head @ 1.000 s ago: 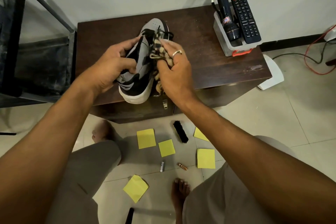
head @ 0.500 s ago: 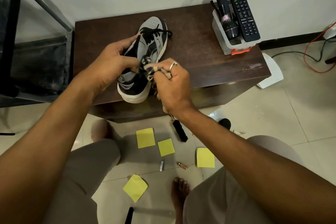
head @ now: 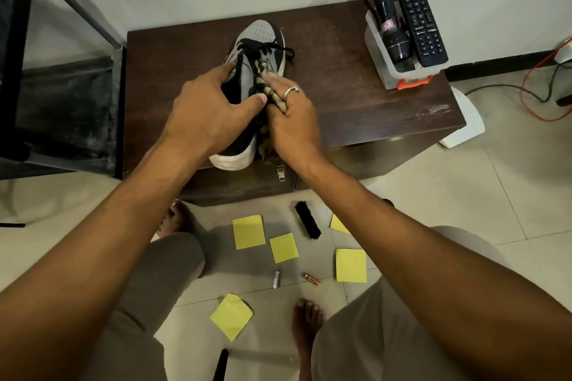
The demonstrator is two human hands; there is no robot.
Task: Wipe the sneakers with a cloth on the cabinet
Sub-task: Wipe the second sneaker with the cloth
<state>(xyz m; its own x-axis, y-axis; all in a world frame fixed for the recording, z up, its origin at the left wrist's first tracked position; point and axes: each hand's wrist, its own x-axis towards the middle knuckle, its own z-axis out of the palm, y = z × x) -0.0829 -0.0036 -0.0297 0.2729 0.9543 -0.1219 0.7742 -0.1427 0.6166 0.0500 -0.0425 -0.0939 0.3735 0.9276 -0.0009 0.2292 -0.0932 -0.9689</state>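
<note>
Centre of the frame, and it's all hands on the grey-and-black lace-up sneaker with the white sole (head: 259, 35)! It sits on the dark brown wooden cabinet (head: 356, 102), toe pointing to the top of the frame, heel right at the cabinet's near edge. The left hand (head: 210, 120) comes in from the lower left and grasps the sneaker around its black collar, fingers over the far side, thumb laid across the tongue. The right hand (head: 294, 124), a silver ring (head: 291, 90) on one finger, clutches a bunched beige-and-dark patterned cloth (head: 263, 71) and presses it against the shoe just below the black laces, fingertips up on the grey upper. A tail of the cloth hangs under the palm, down by the heel.

Upper right, at the cabinet's back corner, a clear plastic holder with an orange base (head: 381, 73) carries a black torch (head: 390, 35) standing upright and a black remote control (head: 421, 22) leaning beside it. Below the cabinet, on the pale tiled floor, a black shoe brush (head: 307, 219) lies among yellow square paper notes (head: 248, 231); a small silver battery (head: 275, 279) and a copper-coloured one (head: 311, 279) lie close together between them. A bare foot (head: 306, 322) stands at lower centre. A red cable (head: 538, 83) loops at the right edge, and a black metal frame (head: 18, 49) fills the upper left
</note>
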